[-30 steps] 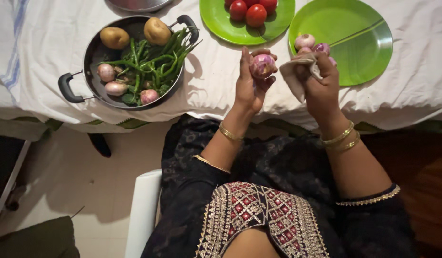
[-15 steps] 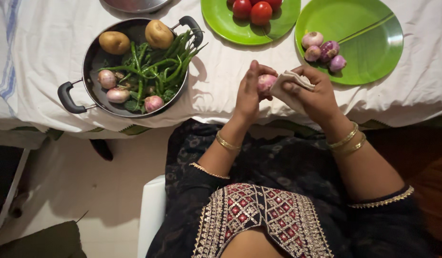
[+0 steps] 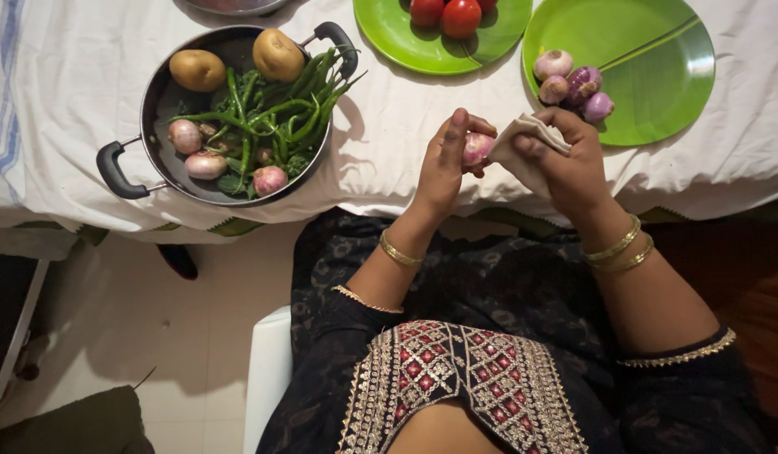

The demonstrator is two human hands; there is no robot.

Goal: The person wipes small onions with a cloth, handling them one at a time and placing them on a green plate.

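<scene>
My left hand [image 3: 444, 164] holds a small purple onion [image 3: 476, 148] above the table's front edge. My right hand [image 3: 570, 164] grips a folded pale cloth [image 3: 523, 147] pressed against that onion. Just beyond my right hand, a green plate [image 3: 650, 67] carries several small onions [image 3: 574, 84]. To the left, a dark two-handled pan [image 3: 153, 109] holds two potatoes [image 3: 195, 69], green chillies [image 3: 280, 109] and three small onions.
A second green plate [image 3: 406, 42] with tomatoes [image 3: 444, 13] sits at the back centre. A white cloth [image 3: 389, 143] covers the table. A metal dish edge [image 3: 229, 5] shows at the top. I sit on a white chair [image 3: 267, 378]; pale floor lies left.
Both hands came down from in front of the right plate toward the table edge. The cloth, held apart before, now presses against the onion. The plate's onions are uncovered.
</scene>
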